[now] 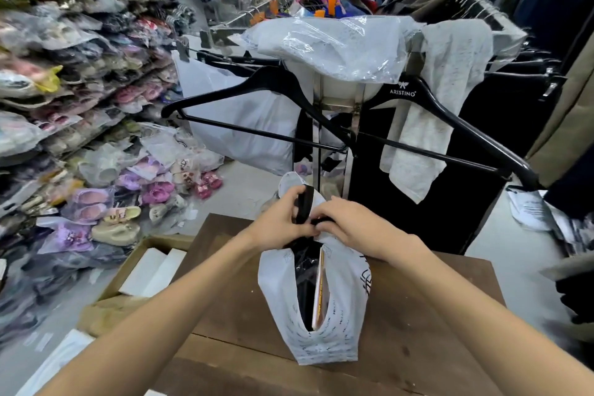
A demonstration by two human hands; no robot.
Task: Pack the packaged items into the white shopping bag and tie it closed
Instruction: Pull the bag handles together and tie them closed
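White shopping bag (340, 296) is stood on the brown wooden table (434, 315), its side gaping over dark packaged items (305, 283). Its black-and-white handles (303, 204) are pinched at the top by the left hand (279, 219) and right hand (347, 223), both closed around them.

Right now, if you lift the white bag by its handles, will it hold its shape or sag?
Probably sag: the white bag is thin, wrinkled film. The flat packages standing inside may stiffen its middle. Both hands, left and right, pinch its handles, and the mouth gapes, so contents could shift.
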